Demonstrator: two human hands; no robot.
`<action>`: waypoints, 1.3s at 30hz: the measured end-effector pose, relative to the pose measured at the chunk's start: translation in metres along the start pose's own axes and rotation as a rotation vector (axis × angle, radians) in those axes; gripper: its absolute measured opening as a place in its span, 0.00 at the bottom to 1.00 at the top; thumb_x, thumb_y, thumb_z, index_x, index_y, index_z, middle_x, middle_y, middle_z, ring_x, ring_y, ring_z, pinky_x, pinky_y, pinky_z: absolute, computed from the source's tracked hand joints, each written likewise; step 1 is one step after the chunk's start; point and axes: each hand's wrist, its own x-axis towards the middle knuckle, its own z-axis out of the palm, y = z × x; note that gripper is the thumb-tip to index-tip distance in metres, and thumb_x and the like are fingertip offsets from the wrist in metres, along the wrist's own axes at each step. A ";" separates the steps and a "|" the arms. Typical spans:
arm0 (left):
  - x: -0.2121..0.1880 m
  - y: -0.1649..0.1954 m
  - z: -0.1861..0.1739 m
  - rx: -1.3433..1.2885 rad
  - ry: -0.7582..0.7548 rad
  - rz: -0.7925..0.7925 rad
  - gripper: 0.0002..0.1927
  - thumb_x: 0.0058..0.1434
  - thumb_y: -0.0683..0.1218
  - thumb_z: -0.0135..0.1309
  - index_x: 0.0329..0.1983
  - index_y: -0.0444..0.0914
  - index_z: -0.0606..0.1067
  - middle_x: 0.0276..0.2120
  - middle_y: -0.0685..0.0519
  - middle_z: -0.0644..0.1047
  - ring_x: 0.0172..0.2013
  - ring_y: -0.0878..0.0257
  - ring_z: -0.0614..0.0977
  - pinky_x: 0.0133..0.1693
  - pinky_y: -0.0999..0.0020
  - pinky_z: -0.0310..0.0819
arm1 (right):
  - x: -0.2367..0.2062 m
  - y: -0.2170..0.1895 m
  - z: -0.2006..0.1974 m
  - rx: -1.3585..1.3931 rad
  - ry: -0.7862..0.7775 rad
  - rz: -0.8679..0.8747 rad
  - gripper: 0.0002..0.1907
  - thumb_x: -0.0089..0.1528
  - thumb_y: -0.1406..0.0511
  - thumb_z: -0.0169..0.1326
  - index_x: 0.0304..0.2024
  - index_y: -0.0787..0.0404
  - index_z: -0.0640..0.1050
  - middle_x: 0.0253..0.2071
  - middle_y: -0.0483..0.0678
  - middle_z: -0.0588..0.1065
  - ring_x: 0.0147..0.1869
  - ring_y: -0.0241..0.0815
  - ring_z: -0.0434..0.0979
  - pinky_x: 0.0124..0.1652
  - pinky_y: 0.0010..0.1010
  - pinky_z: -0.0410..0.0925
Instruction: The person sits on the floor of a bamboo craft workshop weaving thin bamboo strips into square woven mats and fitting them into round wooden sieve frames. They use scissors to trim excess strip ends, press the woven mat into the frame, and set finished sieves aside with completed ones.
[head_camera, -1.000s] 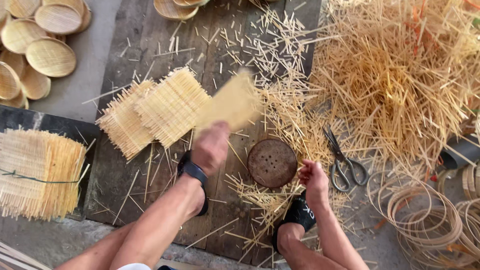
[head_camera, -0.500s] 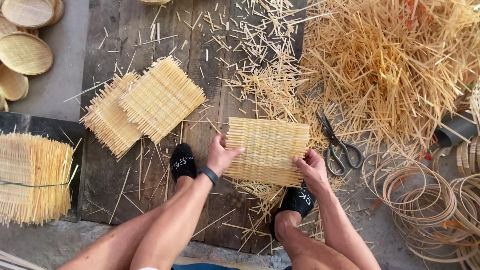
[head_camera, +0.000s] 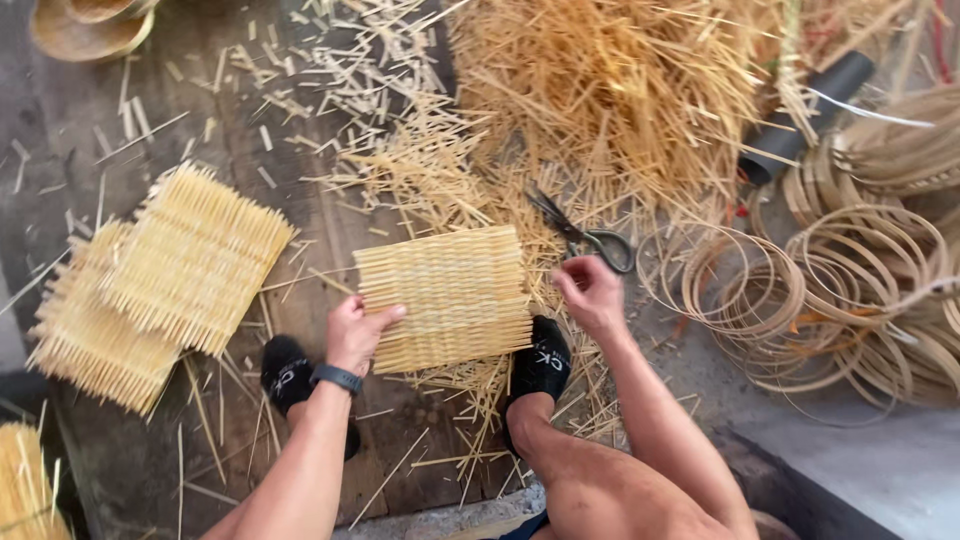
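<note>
Woven bamboo mat (head_camera: 445, 298) lies flat on the dark wooden boards (head_camera: 300, 200) between my two black-socked feet. My left hand (head_camera: 355, 332) presses its near-left edge, fingers spread flat. My right hand (head_camera: 590, 295) hovers by its right edge, fingers loosely curled, gripping nothing. Just beyond sit scissors (head_camera: 585, 235), then a loose heap of bamboo slivers (head_camera: 610, 90).

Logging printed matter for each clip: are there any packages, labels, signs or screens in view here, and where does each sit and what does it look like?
No packages, signs or screens in view.
White printed mark: on the black sock of the foot right of the square woven straw mat; small, pale on black.
Similar white mark: on the other black sock, below the left hand.
Dark wristband: on the left wrist; whether it has a screen cannot be told.
</note>
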 end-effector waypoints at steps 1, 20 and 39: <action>-0.001 0.000 0.001 -0.001 0.001 0.014 0.23 0.51 0.35 0.67 0.50 0.29 0.73 0.43 0.44 0.83 0.40 0.61 0.85 0.43 0.67 0.82 | 0.003 0.006 -0.028 -0.229 0.133 -0.014 0.16 0.60 0.59 0.64 0.45 0.61 0.79 0.41 0.45 0.79 0.45 0.37 0.79 0.46 0.28 0.73; -0.133 0.103 0.176 -0.191 -0.355 0.423 0.20 0.67 0.54 0.54 0.55 0.38 0.78 0.45 0.52 0.83 0.45 0.65 0.84 0.47 0.69 0.83 | -0.091 -0.161 -0.066 -0.066 -0.080 -0.565 0.05 0.63 0.68 0.61 0.40 0.63 0.78 0.36 0.48 0.75 0.37 0.40 0.79 0.37 0.29 0.74; -0.188 0.159 0.099 -0.320 -0.570 -0.170 0.38 0.63 0.81 0.31 0.16 0.48 0.58 0.13 0.64 0.56 0.12 0.71 0.56 0.15 0.73 0.47 | -0.151 -0.303 -0.030 -0.787 -0.270 -1.397 0.05 0.53 0.70 0.59 0.32 0.61 0.78 0.31 0.47 0.69 0.37 0.44 0.73 0.29 0.35 0.71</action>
